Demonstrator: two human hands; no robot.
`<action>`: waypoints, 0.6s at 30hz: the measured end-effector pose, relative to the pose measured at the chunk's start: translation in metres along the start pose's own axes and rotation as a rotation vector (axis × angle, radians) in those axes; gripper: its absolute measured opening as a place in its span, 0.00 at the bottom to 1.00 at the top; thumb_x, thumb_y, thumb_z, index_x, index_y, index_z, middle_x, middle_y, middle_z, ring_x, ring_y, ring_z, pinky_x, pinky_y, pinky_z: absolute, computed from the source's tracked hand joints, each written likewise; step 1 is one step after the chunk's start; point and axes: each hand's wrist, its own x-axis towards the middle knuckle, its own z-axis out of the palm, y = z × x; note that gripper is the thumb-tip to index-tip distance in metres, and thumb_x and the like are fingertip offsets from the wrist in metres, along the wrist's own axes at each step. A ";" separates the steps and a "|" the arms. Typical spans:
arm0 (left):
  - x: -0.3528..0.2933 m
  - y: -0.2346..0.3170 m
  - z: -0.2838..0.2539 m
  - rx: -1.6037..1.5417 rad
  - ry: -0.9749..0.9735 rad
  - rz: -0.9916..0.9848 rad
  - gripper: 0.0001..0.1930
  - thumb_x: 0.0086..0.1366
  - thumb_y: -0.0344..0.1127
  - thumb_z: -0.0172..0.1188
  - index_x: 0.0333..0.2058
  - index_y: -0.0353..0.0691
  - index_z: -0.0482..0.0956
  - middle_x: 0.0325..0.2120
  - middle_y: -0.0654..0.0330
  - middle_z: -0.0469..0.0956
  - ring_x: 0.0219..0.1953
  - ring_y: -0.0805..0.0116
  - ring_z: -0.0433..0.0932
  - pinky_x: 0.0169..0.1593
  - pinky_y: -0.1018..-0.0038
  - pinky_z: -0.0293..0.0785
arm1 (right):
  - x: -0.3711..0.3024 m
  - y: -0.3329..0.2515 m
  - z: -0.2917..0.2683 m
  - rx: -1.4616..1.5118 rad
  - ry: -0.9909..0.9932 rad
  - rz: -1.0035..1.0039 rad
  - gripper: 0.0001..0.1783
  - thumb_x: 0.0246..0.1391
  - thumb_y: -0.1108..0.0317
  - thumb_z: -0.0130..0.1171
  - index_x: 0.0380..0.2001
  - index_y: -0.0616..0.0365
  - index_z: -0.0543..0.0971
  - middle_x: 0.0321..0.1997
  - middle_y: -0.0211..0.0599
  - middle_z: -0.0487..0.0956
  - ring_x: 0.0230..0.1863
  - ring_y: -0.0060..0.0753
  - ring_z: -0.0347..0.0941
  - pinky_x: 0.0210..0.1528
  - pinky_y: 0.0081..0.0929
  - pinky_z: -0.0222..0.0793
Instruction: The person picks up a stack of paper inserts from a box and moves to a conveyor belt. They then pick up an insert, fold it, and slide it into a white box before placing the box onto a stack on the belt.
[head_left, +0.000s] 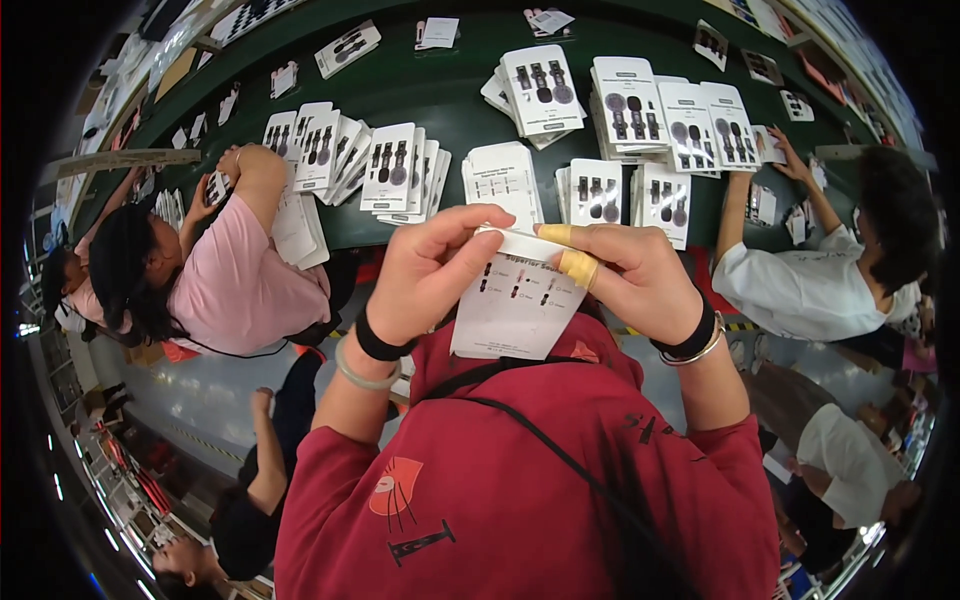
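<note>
Between both hands hangs a flat white cardboard package (pixel 515 318), printed with small device pictures and tapering toward its top end. My left hand (pixel 432 265) pinches the left end of its narrow top edge between thumb and fingers. My right hand (pixel 640 278) grips the right end of that edge, with yellow tape wrapped on two of its digits. The package hangs in front of my red shirt, just off the near edge of the green table. Closest beyond my hands lies a stack of white packages (pixel 502 178) with their printed backs up.
On the green table (pixel 455 85) stand several stacks of printed white boxes (pixel 543 88), more at left (pixel 392 165) and right (pixel 630 100). A person in pink (pixel 245 265) works at my left, another in white (pixel 800 270) at my right. Other people are behind me.
</note>
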 end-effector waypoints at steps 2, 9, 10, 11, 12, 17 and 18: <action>0.007 0.006 -0.005 -0.042 -0.130 -0.087 0.10 0.69 0.28 0.56 0.49 0.36 0.74 0.24 0.72 0.72 0.25 0.87 0.64 0.28 0.85 0.60 | -0.002 0.001 0.001 0.073 0.010 0.047 0.16 0.62 0.67 0.59 0.50 0.63 0.81 0.36 0.36 0.84 0.37 0.17 0.77 0.39 0.18 0.72; 0.016 0.005 0.007 -0.008 -0.086 -0.049 0.02 0.69 0.28 0.56 0.38 0.37 0.72 0.21 0.71 0.70 0.22 0.86 0.62 0.26 0.84 0.57 | -0.005 0.012 0.005 0.273 0.034 0.122 0.16 0.65 0.67 0.56 0.51 0.64 0.80 0.35 0.34 0.83 0.37 0.15 0.75 0.40 0.17 0.72; 0.014 0.002 0.008 0.081 -0.084 0.005 0.03 0.69 0.28 0.56 0.36 0.38 0.72 0.21 0.70 0.71 0.22 0.85 0.64 0.26 0.84 0.59 | -0.006 0.013 0.007 0.316 0.043 0.115 0.15 0.65 0.68 0.57 0.50 0.65 0.80 0.35 0.34 0.83 0.37 0.15 0.75 0.40 0.17 0.72; 0.013 0.001 0.010 0.078 -0.089 0.004 0.03 0.69 0.28 0.56 0.36 0.38 0.72 0.21 0.70 0.71 0.22 0.85 0.64 0.26 0.84 0.59 | -0.008 0.014 0.009 0.360 0.053 0.109 0.14 0.64 0.69 0.57 0.48 0.66 0.81 0.35 0.35 0.83 0.38 0.16 0.76 0.40 0.18 0.72; 0.012 -0.001 0.013 0.141 -0.048 0.115 0.04 0.69 0.29 0.57 0.36 0.38 0.72 0.21 0.69 0.71 0.22 0.83 0.65 0.27 0.84 0.60 | -0.009 0.014 0.009 0.404 0.063 0.103 0.13 0.64 0.69 0.57 0.46 0.66 0.81 0.35 0.35 0.83 0.38 0.17 0.76 0.41 0.18 0.73; 0.003 -0.018 0.025 0.103 0.069 0.326 0.07 0.66 0.29 0.63 0.33 0.37 0.73 0.22 0.64 0.75 0.23 0.78 0.70 0.28 0.83 0.66 | -0.016 0.007 0.008 0.682 0.105 0.192 0.08 0.62 0.72 0.59 0.39 0.66 0.81 0.37 0.36 0.83 0.40 0.21 0.77 0.43 0.21 0.74; 0.002 -0.019 0.028 0.022 0.086 0.323 0.08 0.65 0.29 0.64 0.33 0.36 0.73 0.22 0.63 0.76 0.23 0.77 0.72 0.29 0.82 0.67 | -0.020 0.004 0.006 0.613 0.077 0.165 0.07 0.61 0.73 0.60 0.39 0.66 0.80 0.38 0.36 0.82 0.41 0.21 0.77 0.44 0.22 0.74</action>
